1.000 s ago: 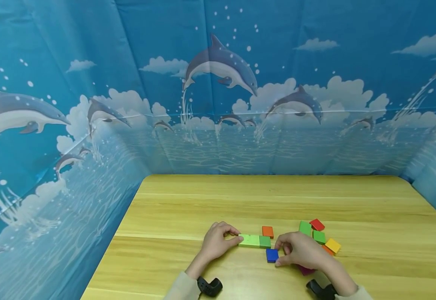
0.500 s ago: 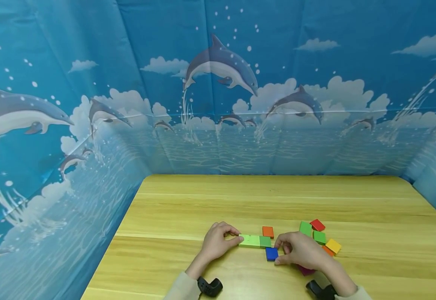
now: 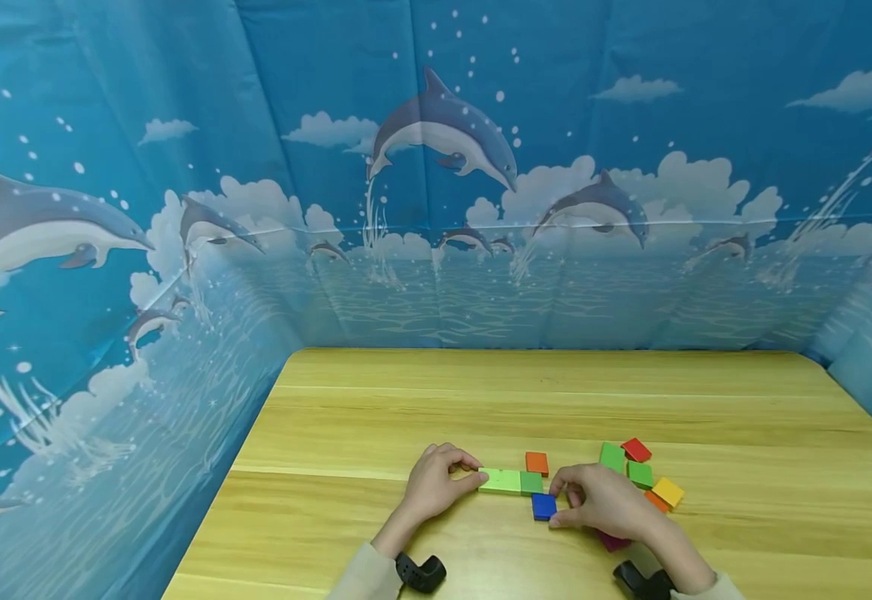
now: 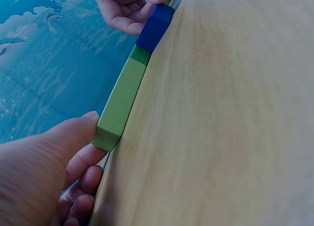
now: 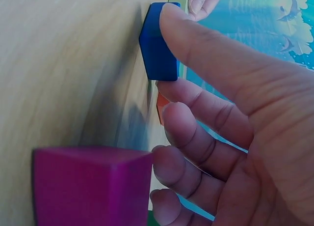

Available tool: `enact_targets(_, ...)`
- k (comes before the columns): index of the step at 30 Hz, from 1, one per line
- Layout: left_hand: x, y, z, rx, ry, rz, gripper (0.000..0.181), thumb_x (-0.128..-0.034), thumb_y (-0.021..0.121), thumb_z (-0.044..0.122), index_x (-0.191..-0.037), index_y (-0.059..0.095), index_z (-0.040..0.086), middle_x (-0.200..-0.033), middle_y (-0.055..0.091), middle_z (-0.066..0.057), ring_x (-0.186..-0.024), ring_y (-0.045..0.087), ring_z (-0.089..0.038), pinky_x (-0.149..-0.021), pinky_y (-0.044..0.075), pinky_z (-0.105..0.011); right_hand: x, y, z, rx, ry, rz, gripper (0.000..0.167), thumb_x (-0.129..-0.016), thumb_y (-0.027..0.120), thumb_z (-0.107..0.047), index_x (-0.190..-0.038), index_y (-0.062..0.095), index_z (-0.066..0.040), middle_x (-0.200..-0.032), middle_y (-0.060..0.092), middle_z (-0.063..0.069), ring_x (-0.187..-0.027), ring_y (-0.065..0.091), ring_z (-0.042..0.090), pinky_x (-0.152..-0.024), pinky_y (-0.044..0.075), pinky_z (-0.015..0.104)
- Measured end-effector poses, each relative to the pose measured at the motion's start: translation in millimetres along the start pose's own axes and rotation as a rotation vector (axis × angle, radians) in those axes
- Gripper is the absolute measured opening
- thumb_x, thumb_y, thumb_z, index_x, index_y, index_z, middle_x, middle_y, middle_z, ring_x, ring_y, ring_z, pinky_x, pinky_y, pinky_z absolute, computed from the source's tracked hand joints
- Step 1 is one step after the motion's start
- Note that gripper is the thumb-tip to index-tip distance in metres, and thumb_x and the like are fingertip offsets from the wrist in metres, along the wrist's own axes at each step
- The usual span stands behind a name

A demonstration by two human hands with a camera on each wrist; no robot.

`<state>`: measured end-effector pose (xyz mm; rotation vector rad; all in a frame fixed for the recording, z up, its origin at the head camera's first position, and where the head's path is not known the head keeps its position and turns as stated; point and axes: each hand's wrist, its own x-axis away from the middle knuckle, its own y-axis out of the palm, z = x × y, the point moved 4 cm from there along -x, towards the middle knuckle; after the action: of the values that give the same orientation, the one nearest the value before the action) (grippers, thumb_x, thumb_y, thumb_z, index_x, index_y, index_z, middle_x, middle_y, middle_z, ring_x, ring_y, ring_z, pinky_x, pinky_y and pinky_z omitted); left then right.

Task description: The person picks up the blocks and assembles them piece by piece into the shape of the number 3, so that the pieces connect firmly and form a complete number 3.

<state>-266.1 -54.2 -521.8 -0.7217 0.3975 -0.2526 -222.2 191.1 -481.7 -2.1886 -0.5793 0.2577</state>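
In the lower centre of the frame, the left hand (image 3: pixel 432 483) pinches the left end of one long light-green block (image 3: pixel 499 481), which meets one small green block (image 3: pixel 531 483), and the right hand (image 3: pixel 603 500) pinches one blue block (image 3: pixel 544 507) just below that. One orange block (image 3: pixel 537 463) lies just above. At lower right, the wooden table (image 3: pixel 376 408) bears six others: two bright-green blocks (image 3: pixel 612 456), one red block (image 3: pixel 636 450), one yellow block (image 3: pixel 669 492), a second orange block (image 3: pixel 657 502) and one magenta block (image 5: pixel 93 184).

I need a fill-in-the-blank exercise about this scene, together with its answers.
The right grip pinches a square block coloured ____.
The left grip touches a long block coloured light ____.
The yellow block lies to the ____ of the long block.
The backdrop shows leaping ____.

Missing words: blue; green; right; dolphins.
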Motion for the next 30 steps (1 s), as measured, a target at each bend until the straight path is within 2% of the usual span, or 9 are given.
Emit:
enact_targets(1,-0.3,0.1,0.0,-0.001,0.001,0.001,0.02,-0.0839,0.07,0.043,-0.09,0.072,0.024,-0.085,0.057,0.018,-0.076,0.045,-0.005,-0.082,0.038,-0.032,0.5,-1,0,-0.007,-0.001,0.0,0.032,-0.074,0.077,-0.045,-0.089,0.064,-0.02,-0.062,0.048,-0.011,-0.051,0.038,0.002,-0.05,0.031,0.023)
enact_targets(4,-1.0,0.0,0.7,-0.001,0.003,0.001,0.02,-0.0839,0.071,0.042,-0.09,0.073,0.024,-0.085,0.057,0.017,-0.075,0.045,-0.005,-0.079,0.038,-0.03,3.8,-9,1,-0.028,-0.006,0.015,0.032,-0.079,0.074,-0.044,-0.092,0.065,-0.017,-0.062,0.049,-0.01,-0.051,0.039,0.003,-0.049,0.033,0.023)
enact_targets(9,-0.7,0.1,2.1,-0.004,0.007,-0.001,0.02,-0.0839,0.071,0.042,-0.09,0.073,0.023,-0.085,0.058,0.017,-0.075,0.044,-0.005,-0.076,0.038,-0.028,17.6,-31,9,-0.04,0.0,0.084,0.03,-0.086,0.068,-0.042,-0.095,0.066,-0.013,-0.062,0.05,-0.009,-0.051,0.043,0.004,-0.051,0.039,0.025)
enact_targets(13,0.2,-0.8,2.5,-0.006,0.008,0.007,0.02,-0.0835,0.071,0.042,-0.089,0.073,0.023,-0.085,0.058,0.017,-0.075,0.044,-0.005,-0.074,0.037,-0.027,32.5,-42,19,-0.055,0.02,0.075,0.027,-0.084,0.071,-0.036,-0.094,0.065,-0.012,-0.061,0.049,-0.008,-0.051,0.043,0.004,-0.051,0.037,0.024)
enact_targets(16,0.7,-1.6,2.8,-0.006,0.007,0.013,0.019,-0.0831,0.072,0.041,-0.089,0.073,0.023,-0.084,0.058,0.016,-0.075,0.044,-0.005,-0.071,0.037,-0.026,42.7,-43,25,-0.061,0.036,0.027,0.028,-0.081,0.075,-0.034,-0.093,0.064,-0.011,-0.062,0.048,-0.008,-0.053,0.041,0.003,-0.05,0.035,0.024)
enact_targets(20,0.8,-1.1,3.2,-0.009,0.009,0.008,0.019,-0.0835,0.071,0.041,-0.089,0.073,0.023,-0.084,0.057,0.017,-0.074,0.045,-0.004,-0.088,0.037,-0.035,53.5,-38,30,-0.07,0.049,-0.052,0.032,-0.078,0.077,-0.037,-0.094,0.065,-0.013,-0.063,0.049,-0.009,-0.055,0.044,0.003,-0.052,0.036,0.023)
enact_targets(23,1.0,-0.8,3.7,-0.008,0.007,0.005,0.018,-0.0838,0.071,0.041,-0.089,0.073,0.023,-0.084,0.057,0.017,-0.075,0.045,-0.004,-0.092,0.035,-0.039,58.5,-34,32,-0.065,0.048,-0.076,0.035,-0.075,0.079,-0.038,-0.096,0.066,-0.014,-0.064,0.049,-0.009,-0.057,0.044,0.003,-0.052,0.035,0.023)
enact_targets(27,0.6,-0.7,3.0,-0.005,0.006,0.006,0.019,-0.0834,0.071,0.041,-0.089,0.073,0.023,-0.084,0.057,0.017,-0.075,0.045,-0.005,-0.078,0.038,-0.031,60.4,-31,32,-0.033,0.036,-0.064,0.037,-0.072,0.081,-0.039,-0.097,0.067,-0.015,-0.066,0.048,-0.009,-0.059,0.042,0.003,-0.051,0.034,0.023)
enact_targets(30,0.2,0.2,1.4,-0.004,0.002,0.003,0.019,-0.0831,0.071,0.042,-0.089,0.073,0.024,-0.085,0.057,0.017,-0.075,0.044,-0.005,-0.074,0.037,-0.028,59.8,-28,31,-0.021,0.027,-0.06,0.036,-0.072,0.081,-0.039,-0.096,0.067,-0.017,-0.066,0.048,-0.01,-0.059,0.042,0.002,-0.052,0.034,0.023)
